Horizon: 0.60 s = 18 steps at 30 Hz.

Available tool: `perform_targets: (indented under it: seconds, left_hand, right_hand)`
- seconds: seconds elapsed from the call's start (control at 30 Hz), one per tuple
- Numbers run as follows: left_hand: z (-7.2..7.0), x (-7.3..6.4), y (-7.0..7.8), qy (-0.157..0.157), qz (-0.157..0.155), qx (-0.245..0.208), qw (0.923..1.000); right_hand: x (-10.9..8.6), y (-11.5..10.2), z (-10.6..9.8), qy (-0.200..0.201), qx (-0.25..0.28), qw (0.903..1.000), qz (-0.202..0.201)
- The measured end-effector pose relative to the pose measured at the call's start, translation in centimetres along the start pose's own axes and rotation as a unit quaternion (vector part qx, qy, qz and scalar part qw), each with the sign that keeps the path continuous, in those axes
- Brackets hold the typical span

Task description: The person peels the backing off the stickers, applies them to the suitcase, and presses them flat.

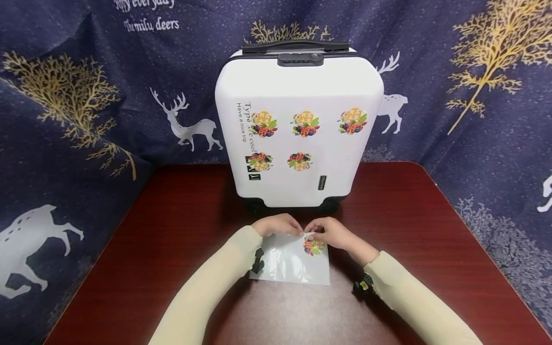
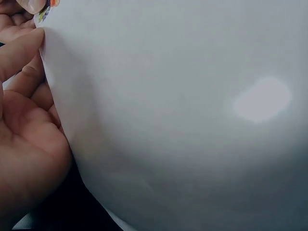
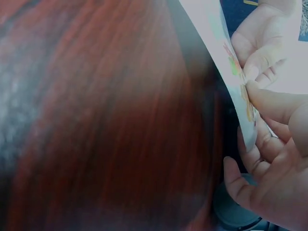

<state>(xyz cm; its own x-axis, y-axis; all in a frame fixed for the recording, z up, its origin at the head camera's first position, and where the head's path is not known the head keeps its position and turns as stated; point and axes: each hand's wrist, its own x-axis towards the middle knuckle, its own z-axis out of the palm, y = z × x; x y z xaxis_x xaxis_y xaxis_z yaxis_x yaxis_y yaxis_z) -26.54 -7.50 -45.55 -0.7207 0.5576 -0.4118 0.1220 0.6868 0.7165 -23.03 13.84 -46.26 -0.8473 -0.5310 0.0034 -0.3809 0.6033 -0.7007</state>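
Note:
Both hands meet at the far edge of a glossy white sticker sheet (image 1: 286, 263), which slopes up off the table. One fruit sticker (image 1: 313, 246) shows in its upper right corner. My left hand (image 1: 280, 225) pinches that edge between thumb and fingers; the left wrist view shows its thumb on the sheet's face. Just to the right, my right hand (image 1: 334, 233) pinches the edge at the sticker, its thumb over the sticker's top. In the right wrist view the sheet (image 3: 248, 130) is seen nearly edge-on, with the right fingers behind it.
Behind the hands a white suitcase (image 1: 297, 91) stands upright on the dark red table (image 1: 181, 230). Several fruit stickers, such as one sticker (image 1: 305, 124) at its middle, are on its front, beside printed lettering. A blue cloth (image 1: 185, 62) with deer and trees hangs behind.

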Motion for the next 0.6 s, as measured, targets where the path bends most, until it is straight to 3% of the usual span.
perform_targets:
  seconds: [0.37, 0.6]
  left_hand:
    - [-0.14, -0.26, -0.03, -0.016, -0.013, -0.047, 0.9987]
    - [-0.16, -0.37, -0.08, -0.016, -0.014, -0.047, 0.9986]
  right_hand:
    - [-0.21, -0.26, 0.21, 0.026, -0.015, 0.9988, -0.038]
    - [-0.21, -0.39, 0.25, 0.027, -0.010, 0.9993, -0.022]
